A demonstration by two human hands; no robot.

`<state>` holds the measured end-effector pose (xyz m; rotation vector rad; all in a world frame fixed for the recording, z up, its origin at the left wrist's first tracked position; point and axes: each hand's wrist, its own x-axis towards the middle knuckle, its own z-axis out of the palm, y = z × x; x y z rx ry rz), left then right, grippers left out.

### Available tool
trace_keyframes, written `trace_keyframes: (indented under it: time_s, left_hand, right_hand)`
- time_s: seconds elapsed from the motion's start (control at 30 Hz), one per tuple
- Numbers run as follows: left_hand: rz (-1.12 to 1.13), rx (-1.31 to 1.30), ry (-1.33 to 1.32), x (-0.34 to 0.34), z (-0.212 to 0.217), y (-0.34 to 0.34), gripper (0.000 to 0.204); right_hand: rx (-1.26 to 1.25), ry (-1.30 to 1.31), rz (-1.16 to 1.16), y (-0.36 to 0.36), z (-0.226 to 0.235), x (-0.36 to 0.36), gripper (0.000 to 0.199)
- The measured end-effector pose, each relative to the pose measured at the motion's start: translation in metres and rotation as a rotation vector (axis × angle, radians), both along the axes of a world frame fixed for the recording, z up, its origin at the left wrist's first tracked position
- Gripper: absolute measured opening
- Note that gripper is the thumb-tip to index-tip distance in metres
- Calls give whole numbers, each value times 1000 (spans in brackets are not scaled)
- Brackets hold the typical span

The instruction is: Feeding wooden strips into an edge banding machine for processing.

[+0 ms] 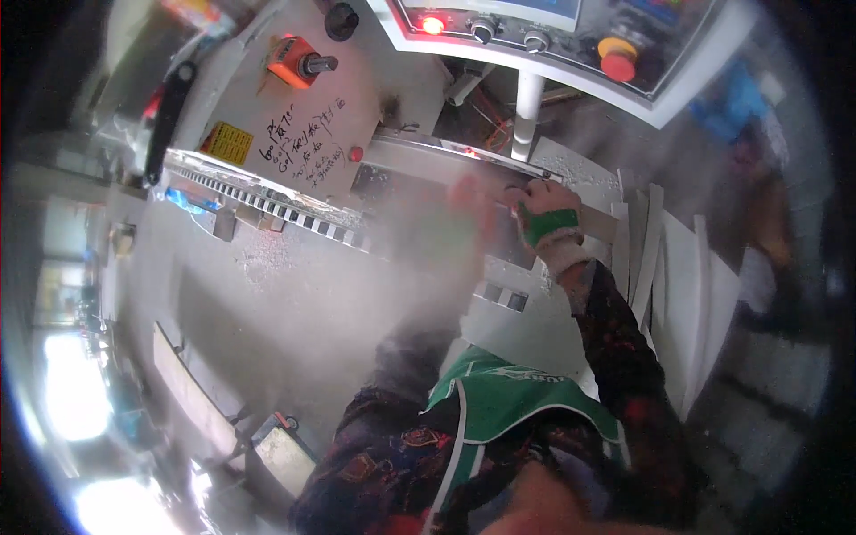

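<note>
My right hand point(550, 218), in a light glove with a green patch, is at the right end of the machine's work strip. Its fingers are bent and close together over a dark flat piece point(510, 239); what they grip is hidden. Just left of it, my left hand point(464, 214) is smeared by motion and haze, so its fingers cannot be made out. Beyond both hands runs a metal rail point(464, 150) along the machine. A pale machine cover point(294, 147) with black handwriting lies to the far left of the hands.
A control panel point(571, 49) with a lit red lamp and a red-and-yellow stop button hangs ahead on a white post point(528, 102). A slotted roller track point(267, 207) runs leftward. Pale strips point(651, 245) lean at right. An orange device point(299, 62) sits on the cover.
</note>
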<state>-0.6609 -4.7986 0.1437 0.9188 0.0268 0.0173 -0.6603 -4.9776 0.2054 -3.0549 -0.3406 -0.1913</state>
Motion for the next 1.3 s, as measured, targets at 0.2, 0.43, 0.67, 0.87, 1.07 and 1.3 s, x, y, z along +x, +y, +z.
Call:
trace_keyframes:
  time_s: [0.2, 0.43, 0.67, 0.87, 1.07, 1.3]
  left_hand:
    - [74, 300, 580, 6, 93, -40, 59]
    - [65, 193, 283, 24, 50, 9, 42]
    - [-18, 615, -29, 59, -19, 101, 46]
    - [-132, 170, 67, -10, 22, 72, 49]
    - [-259, 244, 172, -45, 42, 33, 46]
    - [-307, 66, 178, -3, 33, 3, 48]
  right_hand:
    - [45, -20, 1, -1, -6, 1, 25]
    - [117, -151, -106, -58, -24, -49, 24]
    - [61, -180, 28, -49, 2, -43, 23]
    - [161, -52, -145, -15, 5, -23, 21]
    - [161, 23, -104, 9, 20, -20, 19]
    - [289, -2, -166, 19, 5, -40, 25]
